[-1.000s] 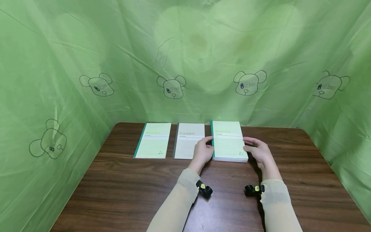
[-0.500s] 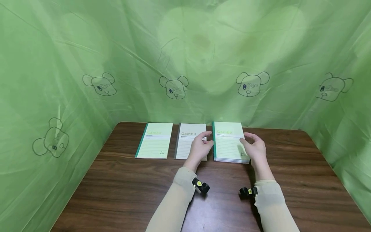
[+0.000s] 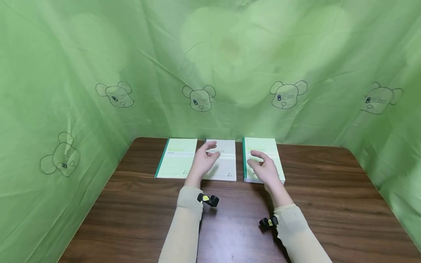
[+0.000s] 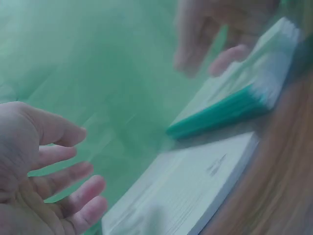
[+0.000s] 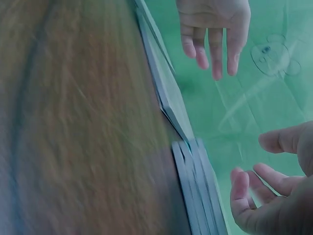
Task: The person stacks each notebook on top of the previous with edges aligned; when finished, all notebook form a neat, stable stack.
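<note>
Three groups of "Gambit" notebooks lie in a row along the table's back edge. A green-spined notebook (image 3: 175, 160) is at the left, a grey-white notebook (image 3: 227, 166) in the middle, and a stack of green-spined notebooks (image 3: 273, 157) at the right. My left hand (image 3: 201, 161) hovers over the gap between the left and middle notebooks, fingers loosely bent, holding nothing. Above the stack is my right hand (image 3: 265, 171), thumb and fingers apart with nothing between them. In the left wrist view, the stack's green spine (image 4: 220, 115) stands higher than the middle notebook (image 4: 190, 181).
The brown wooden table (image 3: 230, 226) extends in front of the notebooks. A green cloth (image 3: 158, 65) with bear-head drawings hangs close behind the table and along both sides. Each sleeve cuff carries a small black wrist camera (image 3: 208, 199).
Both hands have let go of the stack's sides and moved left, the left hand past the middle notebook and the right hand over the stack. The notebooks stay in place.
</note>
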Motion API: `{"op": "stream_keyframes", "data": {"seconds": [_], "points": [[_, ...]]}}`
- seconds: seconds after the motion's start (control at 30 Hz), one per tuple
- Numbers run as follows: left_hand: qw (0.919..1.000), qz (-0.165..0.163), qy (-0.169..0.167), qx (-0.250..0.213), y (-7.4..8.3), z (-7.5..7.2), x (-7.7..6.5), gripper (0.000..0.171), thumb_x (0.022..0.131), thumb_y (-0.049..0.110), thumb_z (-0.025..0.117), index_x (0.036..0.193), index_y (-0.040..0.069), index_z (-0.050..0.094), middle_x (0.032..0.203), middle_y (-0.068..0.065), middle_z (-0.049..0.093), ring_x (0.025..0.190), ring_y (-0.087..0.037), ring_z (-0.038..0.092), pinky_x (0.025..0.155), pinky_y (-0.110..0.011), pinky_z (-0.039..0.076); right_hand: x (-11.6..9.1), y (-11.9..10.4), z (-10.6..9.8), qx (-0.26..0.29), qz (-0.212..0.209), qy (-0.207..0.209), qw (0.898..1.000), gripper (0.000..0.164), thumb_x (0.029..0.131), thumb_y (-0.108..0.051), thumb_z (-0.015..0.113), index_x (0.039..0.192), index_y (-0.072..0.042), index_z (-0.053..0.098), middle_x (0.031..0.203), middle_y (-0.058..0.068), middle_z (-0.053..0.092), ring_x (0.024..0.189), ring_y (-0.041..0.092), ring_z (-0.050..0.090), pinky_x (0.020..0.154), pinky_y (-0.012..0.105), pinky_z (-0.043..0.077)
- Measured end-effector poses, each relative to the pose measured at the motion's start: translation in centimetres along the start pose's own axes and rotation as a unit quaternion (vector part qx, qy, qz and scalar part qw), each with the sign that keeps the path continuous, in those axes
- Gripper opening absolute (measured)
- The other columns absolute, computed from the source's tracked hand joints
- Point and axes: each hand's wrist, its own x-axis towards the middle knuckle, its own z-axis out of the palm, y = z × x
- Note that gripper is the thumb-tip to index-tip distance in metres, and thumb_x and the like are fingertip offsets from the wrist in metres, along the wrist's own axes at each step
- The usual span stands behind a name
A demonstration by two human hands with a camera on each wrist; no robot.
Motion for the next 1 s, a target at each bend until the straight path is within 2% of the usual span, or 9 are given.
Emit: {"op": "stream_keyframes", "data": {"seconds": [0.1, 0.2, 0.4, 0.53, 0.77, 0.87, 1.0], "points": [[0.9990, -0.016, 0.001, -0.041, -1.1, -1.5, 0.2, 0.055, 0.102, 0.016, 0.074, 0.154, 0.007, 0.060, 0.145, -0.016, 0.068, 0.107, -0.027, 0.066, 0.088, -0.038, 0.055, -0.1, -0.1, 0.8, 0.009, -0.004, -0.012, 1.000, 0.052, 0.106, -0.018, 0.070, 0.154, -0.004, 0.059, 0.155, 0.018, 0.056, 0.106, 0.030, 0.067, 0.078, 0.031, 0.055], [0.9971, -0.039, 0.011, -0.065, -1.8, -2.8, 0.1, 0.055, 0.103, 0.017, 0.074, 0.155, 0.009, 0.059, 0.145, -0.014, 0.069, 0.106, -0.027, 0.064, 0.083, -0.036, 0.053, -0.1, -0.4, 1.2, 0.014, -0.005, -0.032, 0.999, 0.052, 0.106, -0.018, 0.070, 0.155, -0.003, 0.058, 0.159, 0.017, 0.054, 0.112, 0.035, 0.068, 0.085, 0.035, 0.056], [0.9967, -0.066, 0.022, -0.042, -2.9, -4.4, -0.2, 0.056, 0.103, 0.016, 0.074, 0.157, 0.009, 0.058, 0.147, -0.010, 0.067, 0.110, -0.028, 0.064, 0.087, -0.040, 0.055, 0.3, -0.9, 2.3, -0.005, -0.004, -0.050, 0.999, 0.053, 0.106, -0.020, 0.071, 0.155, -0.004, 0.057, 0.158, 0.017, 0.054, 0.103, 0.033, 0.066, 0.081, 0.033, 0.053], [0.9974, -0.067, 0.016, -0.018, -3.3, -4.7, -0.4, 0.055, 0.103, 0.013, 0.074, 0.156, 0.006, 0.058, 0.148, -0.015, 0.066, 0.109, -0.030, 0.065, 0.092, -0.045, 0.055, 0.9, -0.9, 3.4, -0.012, -0.001, -0.063, 0.998, 0.056, 0.106, -0.023, 0.071, 0.157, -0.005, 0.056, 0.158, 0.018, 0.054, 0.099, 0.033, 0.069, 0.080, 0.033, 0.051], [0.9977, -0.066, -0.011, 0.015, -3.4, -4.5, -0.4, 0.059, 0.101, 0.015, 0.076, 0.156, 0.004, 0.057, 0.147, -0.020, 0.065, 0.109, -0.033, 0.068, 0.096, -0.050, 0.056, 1.3, -0.8, 5.1, 0.015, 0.003, -0.072, 0.997, 0.058, 0.107, -0.018, 0.070, 0.159, -0.001, 0.052, 0.155, 0.025, 0.056, 0.102, 0.036, 0.075, 0.080, 0.036, 0.059], [0.9966, -0.075, -0.016, 0.032, -3.5, -4.4, -0.4, 0.059, 0.101, 0.017, 0.077, 0.155, 0.006, 0.058, 0.147, -0.019, 0.065, 0.111, -0.034, 0.069, 0.097, -0.050, 0.056, 1.3, -0.8, 5.3, 0.008, 0.005, -0.064, 0.998, 0.057, 0.106, -0.014, 0.069, 0.158, -0.001, 0.052, 0.156, 0.025, 0.055, 0.095, 0.035, 0.075, 0.080, 0.038, 0.061], [0.9947, -0.089, -0.023, 0.047, -3.7, -4.3, -0.4, 0.058, 0.100, 0.017, 0.078, 0.154, 0.005, 0.060, 0.147, -0.020, 0.065, 0.117, -0.036, 0.069, 0.101, -0.052, 0.056, 1.1, -0.7, 5.1, -0.015, 0.009, -0.064, 0.998, 0.056, 0.106, -0.011, 0.068, 0.159, 0.001, 0.051, 0.156, 0.028, 0.056, 0.075, 0.027, 0.073, 0.070, 0.036, 0.062]]}}
